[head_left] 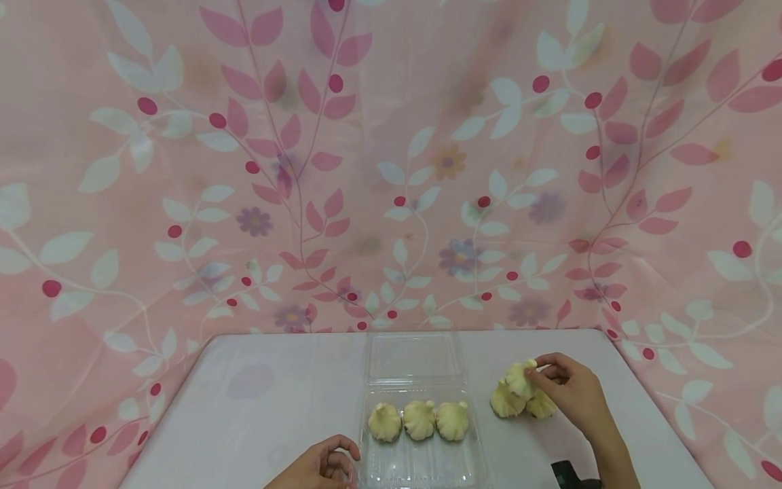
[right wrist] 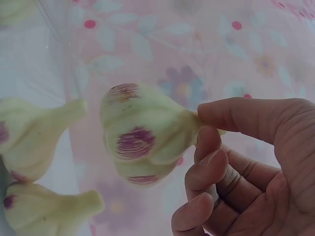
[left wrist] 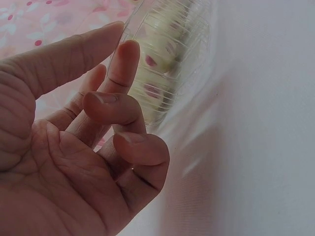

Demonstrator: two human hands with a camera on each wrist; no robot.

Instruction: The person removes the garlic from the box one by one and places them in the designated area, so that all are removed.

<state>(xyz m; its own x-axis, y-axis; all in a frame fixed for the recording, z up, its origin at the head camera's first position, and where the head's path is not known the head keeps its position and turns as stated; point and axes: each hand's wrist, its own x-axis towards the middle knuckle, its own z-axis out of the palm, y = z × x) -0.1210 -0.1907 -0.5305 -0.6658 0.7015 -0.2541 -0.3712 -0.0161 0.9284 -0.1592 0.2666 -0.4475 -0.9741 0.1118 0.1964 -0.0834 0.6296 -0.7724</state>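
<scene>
Right hand lifts one garlic bulb; left hand steadies the box.

The right hand (head_left: 571,390) pinches a pale yellow garlic bulb with purple blotches (right wrist: 145,132) by its stem, two more bulbs (head_left: 519,405) just below it. The left hand (head_left: 320,467), fingers loosely curled, touches the near corner of the clear plastic clamshell box (head_left: 421,462) holding three bulbs (head_left: 419,420).
</scene>
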